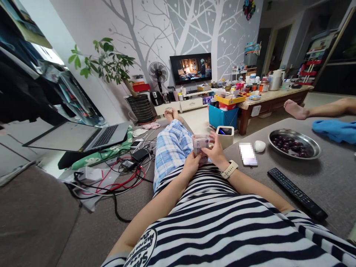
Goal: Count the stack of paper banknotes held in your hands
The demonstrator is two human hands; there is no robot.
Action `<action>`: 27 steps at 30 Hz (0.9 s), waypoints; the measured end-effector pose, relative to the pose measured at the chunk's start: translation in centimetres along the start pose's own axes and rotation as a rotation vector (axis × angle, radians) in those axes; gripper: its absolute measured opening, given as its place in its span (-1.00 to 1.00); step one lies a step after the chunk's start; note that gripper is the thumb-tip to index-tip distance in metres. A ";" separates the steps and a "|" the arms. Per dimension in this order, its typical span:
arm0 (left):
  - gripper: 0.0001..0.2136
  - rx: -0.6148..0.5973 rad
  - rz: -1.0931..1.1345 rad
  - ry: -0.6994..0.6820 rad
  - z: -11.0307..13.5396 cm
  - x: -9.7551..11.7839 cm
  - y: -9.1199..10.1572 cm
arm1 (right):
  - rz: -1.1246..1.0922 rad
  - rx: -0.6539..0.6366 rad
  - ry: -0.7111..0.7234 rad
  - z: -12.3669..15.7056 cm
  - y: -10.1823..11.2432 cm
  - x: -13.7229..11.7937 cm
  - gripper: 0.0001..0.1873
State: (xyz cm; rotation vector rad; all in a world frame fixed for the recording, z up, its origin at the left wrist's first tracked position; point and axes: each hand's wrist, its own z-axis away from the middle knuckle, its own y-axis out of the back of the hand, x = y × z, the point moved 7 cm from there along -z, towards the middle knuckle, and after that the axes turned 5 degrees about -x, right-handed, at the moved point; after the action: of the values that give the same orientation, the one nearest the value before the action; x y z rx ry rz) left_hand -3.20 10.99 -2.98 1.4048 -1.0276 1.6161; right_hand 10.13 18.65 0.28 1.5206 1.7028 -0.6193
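Observation:
I lie back on a grey sofa in a striped shirt and blue plaid trousers. Both hands meet over my lap around a stack of pinkish banknotes (199,145). My left hand (191,163) grips the stack from below, fingers curled. My right hand (215,152), with a cream watch on its wrist, pinches the notes from the right side. A small beige box (225,136) stands just beyond the hands.
On the sofa to my right lie a black remote (296,193), a metal bowl of dark fruit (294,144), a phone (248,154) and a blue cloth (335,130). Another person's bare foot (294,109) rests there. A laptop (83,137) and tangled cables (116,178) lie left.

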 end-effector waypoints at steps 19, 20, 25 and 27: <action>-0.07 0.170 -0.057 -0.504 2.1 9.8 4.2 | -0.077 -0.380 0.038 -3.5 -1.1 -4.0 -0.77; -0.11 0.080 0.040 -0.406 0.8 8.5 3.5 | -0.203 -0.384 0.005 -3.5 -1.4 -3.4 -0.72; -0.66 -0.102 0.076 -0.477 -3.1 4.9 0.7 | -0.272 -0.307 -0.018 -2.5 -2.5 -0.3 -0.71; -0.76 -0.050 -0.022 -0.551 -3.5 3.6 0.6 | -0.177 -0.258 -0.050 -1.6 -2.6 1.6 -0.76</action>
State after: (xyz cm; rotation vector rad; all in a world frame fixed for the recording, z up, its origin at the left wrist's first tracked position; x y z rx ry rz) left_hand -5.53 14.11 0.24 1.8699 -1.3397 1.1960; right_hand 7.28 20.37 -0.33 1.1746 1.8145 -0.5002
